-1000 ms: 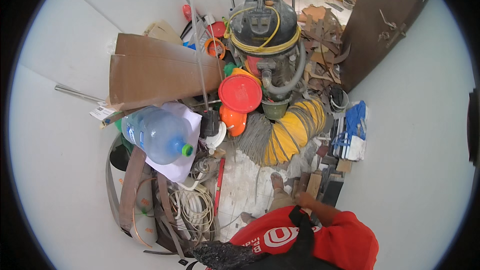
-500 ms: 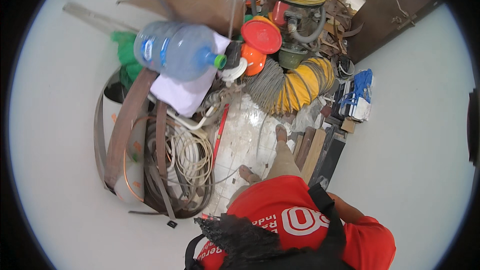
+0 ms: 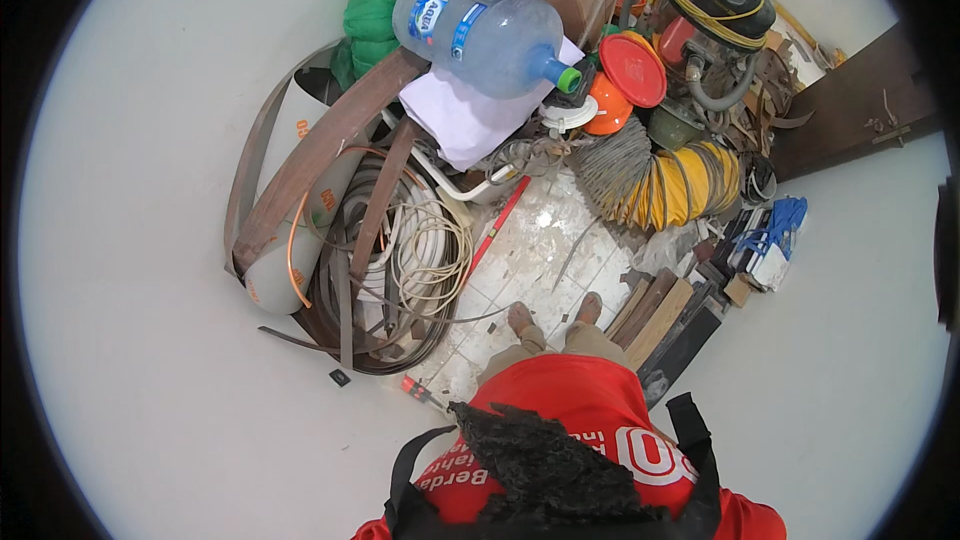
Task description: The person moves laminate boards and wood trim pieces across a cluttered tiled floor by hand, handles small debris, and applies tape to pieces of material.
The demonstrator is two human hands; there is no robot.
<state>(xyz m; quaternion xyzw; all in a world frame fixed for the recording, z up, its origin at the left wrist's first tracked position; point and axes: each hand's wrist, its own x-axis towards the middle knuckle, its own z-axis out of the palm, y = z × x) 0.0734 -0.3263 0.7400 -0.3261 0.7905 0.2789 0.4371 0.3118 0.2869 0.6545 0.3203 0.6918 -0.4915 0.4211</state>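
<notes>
Neither of my hands shows; only the red sleeves at the lower edge are in view. Ahead of me a large clear-blue water jug [image 3: 490, 35] with a green cap lies on its side on a pale lilac sheet [image 3: 465, 120]. To the left, coiled cream cable [image 3: 440, 245] lies among white and grey hoses. Long brown edging strips [image 3: 330, 155] curve over that pile. A red bar-shaped tool [image 3: 502, 222] lies on the floor beside the coils. My feet stand on dusty white tiles [image 3: 490, 325].
A yellow-and-grey duct hose [image 3: 690, 185] bends across the far right. Behind it stand a red lid [image 3: 632, 70], an orange helmet-like shell [image 3: 608, 105] and a black-topped vacuum cleaner [image 3: 715, 2]. Planks [image 3: 655, 318] lie along the right wall, near a dark brown door [image 3: 850, 105].
The view has shifted, so the heap sits higher and farther right. My feet, apart in stride before, now stand side by side. My bent right arm has left the view.
</notes>
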